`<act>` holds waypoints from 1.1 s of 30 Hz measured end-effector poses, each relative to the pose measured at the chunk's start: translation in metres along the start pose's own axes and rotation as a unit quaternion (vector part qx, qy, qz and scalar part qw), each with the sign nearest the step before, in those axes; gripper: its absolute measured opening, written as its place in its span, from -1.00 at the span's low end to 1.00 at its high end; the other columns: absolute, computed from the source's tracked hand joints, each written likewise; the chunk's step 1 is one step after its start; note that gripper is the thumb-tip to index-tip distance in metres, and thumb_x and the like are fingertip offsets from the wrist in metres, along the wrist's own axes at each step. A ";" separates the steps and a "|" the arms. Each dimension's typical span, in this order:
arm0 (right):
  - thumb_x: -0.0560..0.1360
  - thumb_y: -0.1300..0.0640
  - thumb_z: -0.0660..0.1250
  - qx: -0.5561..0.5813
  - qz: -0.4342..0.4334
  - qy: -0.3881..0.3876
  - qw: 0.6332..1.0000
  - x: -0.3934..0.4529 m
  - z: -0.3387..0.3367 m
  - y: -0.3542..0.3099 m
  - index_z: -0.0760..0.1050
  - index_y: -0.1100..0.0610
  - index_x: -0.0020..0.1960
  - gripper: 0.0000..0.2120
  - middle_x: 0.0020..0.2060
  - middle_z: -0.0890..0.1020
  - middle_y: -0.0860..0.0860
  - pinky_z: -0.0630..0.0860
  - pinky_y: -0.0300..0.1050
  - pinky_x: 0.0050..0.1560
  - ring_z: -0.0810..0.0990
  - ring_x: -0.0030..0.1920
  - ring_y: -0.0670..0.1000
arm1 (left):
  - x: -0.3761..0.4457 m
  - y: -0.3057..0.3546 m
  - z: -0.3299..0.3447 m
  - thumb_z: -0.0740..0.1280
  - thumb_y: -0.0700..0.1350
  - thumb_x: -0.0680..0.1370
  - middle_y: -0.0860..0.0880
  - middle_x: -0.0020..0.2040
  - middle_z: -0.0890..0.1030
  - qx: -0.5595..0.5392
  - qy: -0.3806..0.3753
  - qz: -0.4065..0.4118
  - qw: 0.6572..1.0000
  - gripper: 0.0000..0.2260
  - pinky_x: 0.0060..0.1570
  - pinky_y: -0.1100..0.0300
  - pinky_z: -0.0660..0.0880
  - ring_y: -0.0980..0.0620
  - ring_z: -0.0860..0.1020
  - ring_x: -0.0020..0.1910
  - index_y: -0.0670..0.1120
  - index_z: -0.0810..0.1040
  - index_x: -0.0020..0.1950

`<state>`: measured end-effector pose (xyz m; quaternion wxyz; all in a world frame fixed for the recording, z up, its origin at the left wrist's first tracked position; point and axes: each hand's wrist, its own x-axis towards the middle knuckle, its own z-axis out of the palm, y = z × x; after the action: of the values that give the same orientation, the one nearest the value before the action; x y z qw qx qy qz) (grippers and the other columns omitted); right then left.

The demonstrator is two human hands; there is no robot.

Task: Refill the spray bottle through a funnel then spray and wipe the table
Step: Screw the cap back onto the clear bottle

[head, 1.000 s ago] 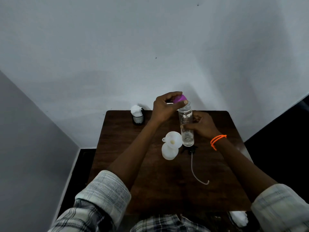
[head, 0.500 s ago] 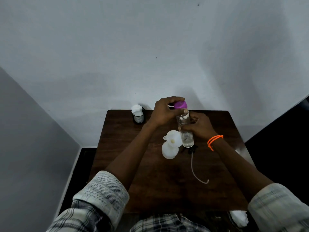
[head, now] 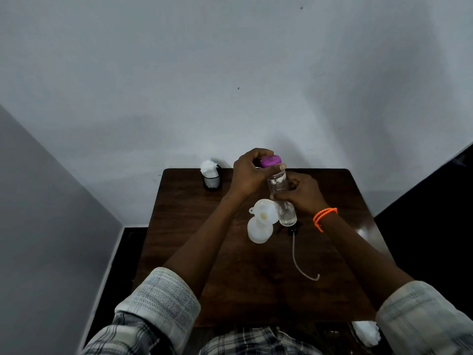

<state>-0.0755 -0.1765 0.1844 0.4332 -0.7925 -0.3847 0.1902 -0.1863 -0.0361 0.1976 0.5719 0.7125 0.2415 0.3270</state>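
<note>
Twisting continues: the left hand [head: 252, 172] has regripped the purple cap [head: 270, 160], the right hand [head: 300, 193] clamps the clear bottle [head: 282, 201] mid-tabletop, now tilted; pouring into the funnel [head: 263, 213] looks close.

A dark brown wood-grain square table [head: 256, 285]; a clear plastic water bottle [head: 281, 198] with a purple cap [head: 271, 160]; a translucent white plastic funnel [head: 265, 213] on a white spray bottle [head: 258, 231]; a black mesh cup [head: 212, 181] holding white tissue [head: 208, 167] at the far left corner; an orange beaded bracelet [head: 323, 216]; grey-and-white plaid sleeves [head: 158, 303].
</note>
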 end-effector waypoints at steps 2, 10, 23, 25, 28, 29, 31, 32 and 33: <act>0.20 0.15 0.67 -0.004 0.003 0.001 1.000 0.000 0.000 -0.002 0.68 0.04 -0.15 -0.72 -0.25 0.74 -0.07 0.57 -0.26 -0.21 0.71 -0.21 -0.12 | 0.000 -0.002 0.000 0.64 -0.07 0.36 0.01 -0.03 0.73 0.001 -0.004 -0.010 1.000 -0.66 0.03 0.20 0.62 0.11 0.67 -0.06 -0.08 0.69 0.08; 0.16 0.12 0.66 -0.002 0.037 0.012 0.999 0.002 0.002 -0.002 0.67 0.09 -0.20 -0.72 -0.27 0.74 -0.01 0.63 -0.03 -0.13 0.73 -0.19 0.01 | -0.001 -0.008 -0.006 0.50 -0.18 0.51 0.00 0.10 0.71 0.011 -0.006 -0.011 1.000 -0.70 0.11 0.21 0.59 0.17 0.67 0.06 -0.11 0.65 0.24; 0.19 0.20 0.66 0.025 0.020 0.016 0.999 -0.002 0.002 -0.011 0.68 0.09 -0.14 -0.71 -0.24 0.74 -0.03 0.63 -0.09 -0.12 0.73 -0.18 -0.04 | -0.006 -0.001 -0.001 0.52 -0.05 0.52 0.02 0.01 0.73 -0.083 0.007 -0.071 0.994 -0.58 0.07 0.26 0.59 0.15 0.68 0.01 -0.07 0.55 0.34; 0.19 0.21 0.66 0.037 0.019 0.013 0.999 -0.003 0.002 -0.010 0.68 0.09 -0.14 -0.71 -0.24 0.74 0.00 0.65 0.00 -0.08 0.74 -0.16 0.03 | -0.006 -0.002 0.001 0.47 -0.05 0.57 0.01 0.02 0.72 -0.088 0.002 -0.079 0.993 -0.60 0.06 0.30 0.57 0.18 0.67 0.01 -0.07 0.50 0.37; 0.18 0.22 0.65 0.049 0.021 0.017 0.998 -0.003 0.003 -0.009 0.67 0.10 -0.15 -0.72 -0.24 0.74 0.03 0.66 0.09 -0.06 0.74 -0.16 0.08 | -0.007 -0.003 0.003 0.42 -0.08 0.60 -0.01 0.05 0.66 -0.084 0.005 -0.064 0.994 -0.66 0.01 0.35 0.53 0.21 0.63 -0.02 -0.11 0.51 0.35; 0.18 0.21 0.65 0.051 0.021 0.019 0.998 -0.003 0.004 -0.009 0.67 0.11 -0.15 -0.72 -0.25 0.74 0.04 0.66 0.11 -0.05 0.73 -0.17 0.09 | -0.007 -0.003 0.004 0.41 -0.08 0.61 -0.03 0.08 0.64 -0.079 0.011 -0.061 0.995 -0.68 -0.01 0.35 0.52 0.22 0.61 -0.02 -0.11 0.53 0.34; 0.17 0.19 0.65 0.055 0.024 0.019 0.998 -0.004 0.004 -0.009 0.67 0.12 -0.15 -0.71 -0.24 0.74 0.05 0.67 0.13 -0.04 0.74 -0.17 0.09 | -0.007 -0.003 0.005 0.41 -0.09 0.61 -0.08 0.13 0.64 -0.083 0.018 -0.062 0.994 -0.72 -0.03 0.35 0.52 0.23 0.60 -0.03 -0.11 0.55 0.30; 0.17 0.18 0.65 0.055 0.025 0.017 0.998 -0.003 0.003 -0.009 0.67 0.11 -0.14 -0.70 -0.24 0.74 0.04 0.68 0.14 -0.04 0.74 -0.16 0.08 | -0.008 -0.003 0.005 0.43 -0.10 0.59 -0.11 0.14 0.65 -0.092 0.017 -0.064 0.994 -0.72 -0.03 0.33 0.52 0.21 0.61 -0.02 -0.12 0.57 0.28; 0.16 0.16 0.65 0.052 0.024 0.014 0.998 -0.003 0.003 -0.009 0.68 0.10 -0.14 -0.70 -0.23 0.74 0.03 0.67 0.15 -0.04 0.74 -0.16 0.07 | -0.008 -0.003 0.006 0.47 -0.10 0.56 -0.12 0.13 0.66 -0.102 0.016 -0.067 0.992 -0.70 -0.04 0.31 0.53 0.18 0.63 -0.02 -0.12 0.57 0.27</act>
<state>-0.0835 -0.1743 0.1905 0.4745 -0.7806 -0.3493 0.2087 -0.1871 -0.0456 0.1924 0.6582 0.6274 0.2635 0.3218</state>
